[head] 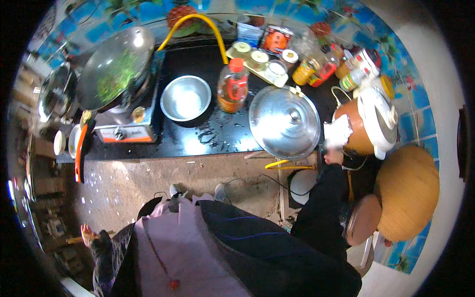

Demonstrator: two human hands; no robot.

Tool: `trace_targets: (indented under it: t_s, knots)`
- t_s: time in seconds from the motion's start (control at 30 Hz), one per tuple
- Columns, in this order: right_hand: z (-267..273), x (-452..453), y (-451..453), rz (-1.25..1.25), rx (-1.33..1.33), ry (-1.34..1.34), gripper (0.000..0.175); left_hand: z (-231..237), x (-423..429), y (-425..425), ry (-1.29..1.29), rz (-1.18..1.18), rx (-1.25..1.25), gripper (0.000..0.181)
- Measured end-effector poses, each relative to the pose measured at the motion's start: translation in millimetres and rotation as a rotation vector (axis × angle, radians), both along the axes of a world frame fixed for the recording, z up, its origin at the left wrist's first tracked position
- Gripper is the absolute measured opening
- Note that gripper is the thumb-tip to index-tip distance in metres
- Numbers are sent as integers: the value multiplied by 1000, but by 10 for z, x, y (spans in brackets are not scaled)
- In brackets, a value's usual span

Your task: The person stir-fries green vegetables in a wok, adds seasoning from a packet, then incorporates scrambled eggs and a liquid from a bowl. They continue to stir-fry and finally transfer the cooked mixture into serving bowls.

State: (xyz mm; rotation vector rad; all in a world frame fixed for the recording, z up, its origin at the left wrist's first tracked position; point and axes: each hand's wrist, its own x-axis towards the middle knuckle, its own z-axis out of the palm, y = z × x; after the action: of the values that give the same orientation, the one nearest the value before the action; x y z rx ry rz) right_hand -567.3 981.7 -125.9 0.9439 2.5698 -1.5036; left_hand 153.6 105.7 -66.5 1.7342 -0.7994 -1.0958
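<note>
My left hand (88, 236) hangs low at the left, closed around thin wooden sticks (75, 240) that look like chopsticks. Off to the right, my right hand (334, 156) grips the lower end of a white packet (338, 130), partly blurred, in front of a brown and white rice cooker (354, 126). A round metal lid (284, 124) lies beside that hand. Chopped green vegetables (118, 78) sit in a tilted wok (91, 76) on a gas stove (128, 134). An orange-handled utensil (79, 156) leans at the stove's left front corner.
On the black counter (222, 137), wet in places, stand a metal bowl (185, 98) and a red-capped bottle (233, 87). A spice jar rack (265, 68) and several bottles line the back. A yellow hose (196, 16) arches behind. Round boards (408, 193) lean at right.
</note>
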Motion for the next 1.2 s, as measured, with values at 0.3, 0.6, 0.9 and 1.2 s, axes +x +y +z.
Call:
trace_targets:
  t_s: [0.3,0.6,0.9,1.2]
  knots:
    - [2293,846,-2637,520,75,670,27,-543,-886,-242,245,-194,22,36]
    - [3401,1539,-5885,1469,908,620,62,-952,-1000,-929,298,-262,131,30]
    - [3251,929,-6182,1452,1018,878,36,-1214,-1237,-942,364,-301,268,30]
    - [4796,1009,-6944,1522,1148,-72,32,-1424,-679,-690,350,-77,303,30]
